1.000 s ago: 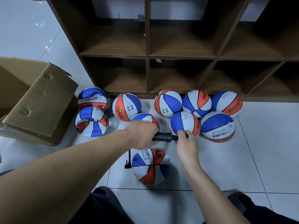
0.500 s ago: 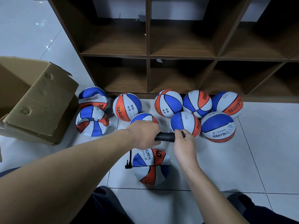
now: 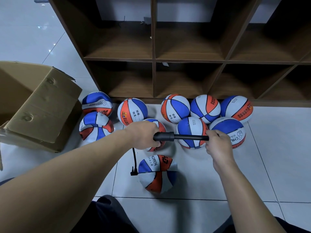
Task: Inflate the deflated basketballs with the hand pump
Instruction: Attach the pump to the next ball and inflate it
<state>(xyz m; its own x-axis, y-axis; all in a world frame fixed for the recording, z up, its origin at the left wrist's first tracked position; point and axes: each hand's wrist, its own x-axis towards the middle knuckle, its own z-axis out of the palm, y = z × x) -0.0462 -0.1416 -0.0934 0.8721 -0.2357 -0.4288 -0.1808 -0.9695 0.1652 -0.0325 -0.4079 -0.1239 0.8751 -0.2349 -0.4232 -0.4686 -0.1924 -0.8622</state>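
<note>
A black hand pump (image 3: 170, 136) is held level above the floor. My left hand (image 3: 143, 134) grips its barrel, and my right hand (image 3: 217, 142) grips the handle at the end of the drawn-out rod. A thin black hose (image 3: 134, 161) hangs from the barrel down to the left side of a dented blue, orange and white basketball (image 3: 157, 174) lying on the tiles just below my hands. Several more basketballs of the same colours, such as the round one (image 3: 175, 108), lie in front of the shelf.
A dark wooden cubby shelf (image 3: 153, 61) stands behind the balls. An open cardboard box (image 3: 38, 106) lies on its side at the left. Two dented balls (image 3: 96, 126) rest beside it. My knees show at the bottom edge.
My right hand has pulled the pump handle out to the right, exposing more of the rod. My left hand and the ball stayed put.
</note>
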